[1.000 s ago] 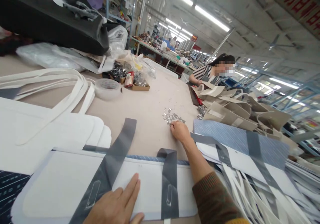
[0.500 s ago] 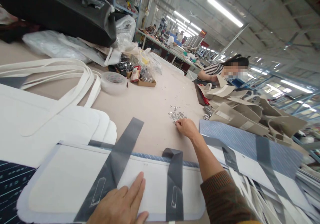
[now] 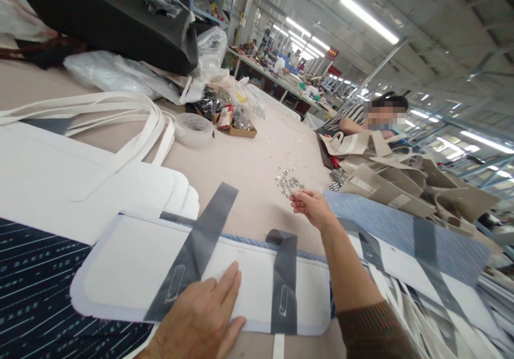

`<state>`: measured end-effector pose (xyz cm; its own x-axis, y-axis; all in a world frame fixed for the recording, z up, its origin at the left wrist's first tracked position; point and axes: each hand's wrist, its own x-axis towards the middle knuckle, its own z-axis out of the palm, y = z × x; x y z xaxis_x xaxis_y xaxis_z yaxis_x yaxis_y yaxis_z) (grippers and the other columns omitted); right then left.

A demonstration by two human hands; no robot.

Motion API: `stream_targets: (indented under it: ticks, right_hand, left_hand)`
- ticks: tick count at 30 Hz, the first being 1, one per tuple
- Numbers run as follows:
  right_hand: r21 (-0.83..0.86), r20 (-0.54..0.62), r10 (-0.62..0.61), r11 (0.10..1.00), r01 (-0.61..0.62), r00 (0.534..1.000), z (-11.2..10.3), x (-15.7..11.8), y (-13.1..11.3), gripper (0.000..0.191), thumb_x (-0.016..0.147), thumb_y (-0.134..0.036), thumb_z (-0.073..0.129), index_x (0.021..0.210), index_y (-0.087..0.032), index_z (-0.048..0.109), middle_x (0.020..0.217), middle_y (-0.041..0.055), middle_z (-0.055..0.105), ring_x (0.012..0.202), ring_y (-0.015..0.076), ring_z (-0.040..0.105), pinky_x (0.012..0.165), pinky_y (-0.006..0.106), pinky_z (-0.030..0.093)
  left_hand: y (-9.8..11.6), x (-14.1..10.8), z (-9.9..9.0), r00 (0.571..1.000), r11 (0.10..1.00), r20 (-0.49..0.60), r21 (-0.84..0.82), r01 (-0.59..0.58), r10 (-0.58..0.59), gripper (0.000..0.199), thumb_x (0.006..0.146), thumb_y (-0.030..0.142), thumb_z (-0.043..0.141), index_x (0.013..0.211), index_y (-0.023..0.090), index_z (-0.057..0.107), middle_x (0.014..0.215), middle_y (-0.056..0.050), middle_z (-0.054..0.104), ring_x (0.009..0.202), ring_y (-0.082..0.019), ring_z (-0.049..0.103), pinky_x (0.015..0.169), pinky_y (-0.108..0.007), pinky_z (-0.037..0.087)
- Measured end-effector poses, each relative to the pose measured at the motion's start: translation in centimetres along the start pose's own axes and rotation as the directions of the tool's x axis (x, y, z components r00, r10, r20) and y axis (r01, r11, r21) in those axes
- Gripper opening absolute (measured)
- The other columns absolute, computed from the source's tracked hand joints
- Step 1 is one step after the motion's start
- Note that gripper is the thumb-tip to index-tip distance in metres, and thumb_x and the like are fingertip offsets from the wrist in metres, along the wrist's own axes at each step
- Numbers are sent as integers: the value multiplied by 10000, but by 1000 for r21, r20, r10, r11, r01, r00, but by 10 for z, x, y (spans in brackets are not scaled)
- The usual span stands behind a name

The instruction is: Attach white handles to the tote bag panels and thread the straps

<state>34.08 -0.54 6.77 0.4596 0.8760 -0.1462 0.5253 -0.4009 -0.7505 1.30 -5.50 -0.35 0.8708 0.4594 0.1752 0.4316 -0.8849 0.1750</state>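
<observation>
White panel [image 3: 252,287]: one, nearest; my left hand [image 3: 201,316] lies open on it, best kept flat, pressing lightly. Grey straps [image 3: 285,279]: two across it. Right hand [image 3: 311,206]: one, well apart from the left, fingertips together; I cannot tell whether they grip anything. Metal bits [image 3: 283,180]: dozens, perhaps; best pinched singly. Tape roll [image 3: 185,135]: one. Person [image 3: 349,127]: one, beyond.

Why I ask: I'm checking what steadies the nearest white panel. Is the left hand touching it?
Touching. The head view shows the left hand lying on the white panel, its fingers flat against the surface, no gap visible.
</observation>
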Motion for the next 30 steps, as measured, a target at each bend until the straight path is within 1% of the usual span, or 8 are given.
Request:
stream_targets:
  ticks: [3, 7, 10, 13, 16, 21, 26, 30]
  right_hand:
    - [227, 75, 25, 973, -42, 997, 11, -35, -16, 417, 694, -586, 635, 794, -182, 602, 756, 49, 662, 571, 117, 582, 513, 247, 510]
    - [541, 243, 98, 812, -219, 965, 36, -75, -27, 372, 615, -461, 818, 763, -163, 652, 697, 19, 652, 528, 91, 555, 438, 194, 451]
    - [555, 301, 115, 786, -272, 947, 56, -92, -24, 351, 626, -448, 831, 745, -158, 672, 680, 18, 659, 513, 89, 548, 435, 194, 437]
    - [378, 288, 72, 908, -182, 955, 70, -101, -19, 348, 720, -501, 744, 738, -158, 681, 609, 6, 631, 488, 99, 526, 450, 213, 429]
    - [17, 190, -95, 996, 93, 977, 77, -106, -18, 273, 850, -430, 616, 814, -178, 714, 600, -1, 637, 521, 120, 551, 503, 228, 425]
    - [-387, 195, -456, 778, 495, 868, 87, -117, -22, 200, 910, -222, 516, 881, -195, 713, 736, 13, 687, 657, 134, 608, 657, 240, 439]
    - [-553, 230, -556, 600, 577, 799, 102, -128, -19, 220, 944, -201, 473, 931, -170, 691, 783, 42, 675, 704, 151, 621, 674, 248, 436]
    - [-640, 225, -581, 517, 568, 782, 108, -130, -19, 204, 951, -206, 483, 894, -173, 677, 744, 35, 648, 705, 160, 620, 666, 250, 430]
  left_hand:
    - [1, 1, -5, 999, 1000, 43, -28, 5, -4, 483, 948, 350, 470, 1364, 118, 548, 1428, -129, 558, 892, -234, 663, 720, -387, 558]
    - [2, 3, -13, 997, 999, 80, -54, 3, 2, 502, 956, 378, 477, 1366, 94, 522, 1419, -142, 553, 895, -245, 650, 704, -412, 559]
    - [2, 5, -18, 996, 997, 86, -73, -3, 10, 539, 950, 425, 491, 1363, 79, 504, 1400, -148, 550, 895, -254, 644, 692, -420, 560]
    - [2, 6, -21, 996, 996, 94, -89, 1, 7, 545, 948, 456, 492, 1346, 84, 504, 1349, -140, 572, 883, -261, 641, 674, -422, 557]
    - [2, 6, -22, 995, 995, 95, -104, 12, -2, 514, 948, 447, 499, 1321, 94, 515, 1300, -135, 589, 892, -267, 640, 671, -418, 552]
    - [2, 4, -21, 996, 992, 88, -123, 16, -5, 502, 949, 454, 499, 1306, 101, 517, 1273, -129, 588, 878, -263, 638, 671, -415, 544]
    - [1, 4, -21, 997, 990, 83, -141, 19, -8, 501, 954, 455, 486, 1301, 96, 514, 1208, -112, 608, 851, -259, 626, 647, -415, 528]
    - [1, 5, -20, 997, 987, 78, -157, 24, -12, 506, 947, 455, 498, 1300, 92, 513, 1170, -107, 619, 843, -258, 622, 648, -414, 518]
